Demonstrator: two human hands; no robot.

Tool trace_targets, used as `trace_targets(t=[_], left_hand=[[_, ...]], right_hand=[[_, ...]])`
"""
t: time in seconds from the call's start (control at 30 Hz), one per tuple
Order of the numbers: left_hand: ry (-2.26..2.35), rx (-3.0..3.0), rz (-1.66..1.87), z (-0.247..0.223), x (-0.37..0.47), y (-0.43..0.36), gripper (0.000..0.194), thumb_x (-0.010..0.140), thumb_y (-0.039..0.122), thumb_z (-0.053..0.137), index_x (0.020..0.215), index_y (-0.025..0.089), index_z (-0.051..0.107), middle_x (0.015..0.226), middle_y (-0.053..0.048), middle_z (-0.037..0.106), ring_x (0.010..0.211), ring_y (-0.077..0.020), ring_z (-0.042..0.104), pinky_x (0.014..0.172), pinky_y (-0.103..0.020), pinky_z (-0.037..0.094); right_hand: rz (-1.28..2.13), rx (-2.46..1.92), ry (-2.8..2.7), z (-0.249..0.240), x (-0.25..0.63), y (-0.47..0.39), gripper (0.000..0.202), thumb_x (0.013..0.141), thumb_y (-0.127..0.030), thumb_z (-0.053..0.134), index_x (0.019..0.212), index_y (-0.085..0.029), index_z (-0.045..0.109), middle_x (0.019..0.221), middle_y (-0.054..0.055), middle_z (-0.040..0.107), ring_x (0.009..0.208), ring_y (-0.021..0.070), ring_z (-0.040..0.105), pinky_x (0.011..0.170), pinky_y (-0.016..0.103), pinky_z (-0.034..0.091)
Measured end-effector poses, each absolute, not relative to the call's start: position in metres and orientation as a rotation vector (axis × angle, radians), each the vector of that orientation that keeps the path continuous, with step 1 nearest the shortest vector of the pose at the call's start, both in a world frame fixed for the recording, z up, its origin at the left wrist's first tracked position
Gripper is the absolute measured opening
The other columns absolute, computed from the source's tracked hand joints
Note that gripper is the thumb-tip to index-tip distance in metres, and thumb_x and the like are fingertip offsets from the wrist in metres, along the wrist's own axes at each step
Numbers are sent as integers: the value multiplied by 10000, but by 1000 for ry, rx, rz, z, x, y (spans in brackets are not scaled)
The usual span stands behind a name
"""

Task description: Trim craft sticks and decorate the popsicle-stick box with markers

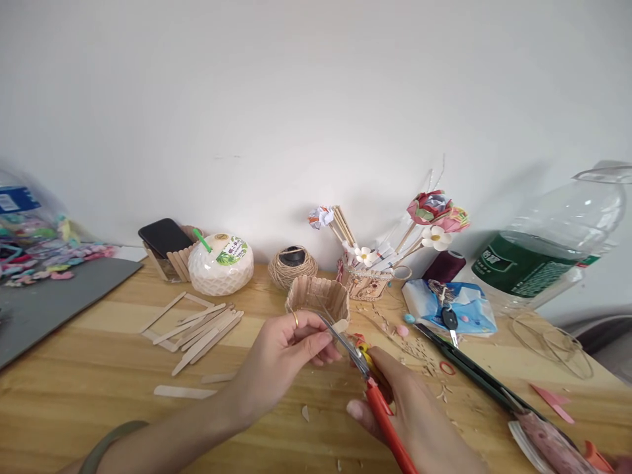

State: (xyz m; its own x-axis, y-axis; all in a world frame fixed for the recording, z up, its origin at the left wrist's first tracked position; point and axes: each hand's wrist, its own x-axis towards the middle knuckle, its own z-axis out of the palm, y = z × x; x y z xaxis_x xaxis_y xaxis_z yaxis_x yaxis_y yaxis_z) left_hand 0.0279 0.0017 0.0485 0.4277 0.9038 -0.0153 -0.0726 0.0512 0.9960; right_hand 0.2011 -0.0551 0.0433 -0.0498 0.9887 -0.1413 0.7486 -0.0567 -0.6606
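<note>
My left hand (296,345), with a ring on one finger, pinches a short piece of wooden craft stick (340,326); the fingers hide part of it. My right hand (409,401) grips scissors (379,398) with a red handle, their metal blades pointing up and left toward the left fingertips. The blades lie beside the stick piece; whether they touch it I cannot tell. Something yellow and red (364,352) shows at the right hand's fingers. Just behind both hands stands a small basket-like box (316,289) made of wooden sticks.
Loose craft sticks (210,332) lie to the left. Behind are a white coconut-shaped container (222,273), a twine ball (292,268) and a decorated flower holder (368,283). On the right are a key (450,320), a dark green tool (469,365), a glue gun (548,434) and a large bottle (533,260).
</note>
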Motion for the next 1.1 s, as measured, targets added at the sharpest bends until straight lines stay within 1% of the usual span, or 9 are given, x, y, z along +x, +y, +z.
trace_targets(t=[0.17,0.33,0.5,0.63,0.73,0.87,1.1], left_hand=[[848,1296,886,47,28,2,228,754,370,634,761,142,646,692,-42,698,662,-147,634,647,-251,501],[834,1316,870,46,26,2,216,769,352,621,777,137,647,692,-39,690,652,-136,621,642,-243,493],[829,1342,854,49,25,1,189,771,320,617,769,133,640,677,-40,681,635,-129,606,624,-235,489],[803,1350,833,51,24,1,183,781,313,604,781,133,636,667,-38,673,573,-111,571,570,-224,478],[811,1354,820,52,23,0,170,796,299,585,766,136,624,665,-31,670,521,-89,543,531,-208,456],[821,1360,820,54,23,-1,167,797,290,577,739,137,607,668,-29,669,501,-80,537,515,-202,443],[840,1333,843,58,23,-5,172,778,295,583,703,141,579,633,-21,658,467,-78,523,489,-204,432]], right_hand=[[848,-1878,-1844,45,201,-57,268,735,-426,598,788,-193,475,714,9,536,637,170,445,568,271,315],[895,-1901,-1870,44,201,-55,284,739,-447,588,769,-191,471,708,18,547,629,177,449,567,281,321],[930,-1808,-1881,46,202,-56,253,756,-423,570,804,-190,484,735,28,580,643,186,472,586,290,344],[914,-1710,-1871,46,204,-58,260,743,-452,565,795,-207,494,721,26,577,644,194,483,578,287,357],[930,-1655,-1859,45,205,-60,273,740,-472,554,805,-211,511,703,22,556,626,189,468,569,286,357],[977,-1636,-1823,44,205,-60,273,737,-476,552,796,-212,512,704,14,521,630,179,433,567,276,351],[1172,-1641,-1716,48,197,-58,377,707,-556,571,731,-205,435,607,-52,318,571,129,285,509,243,246]])
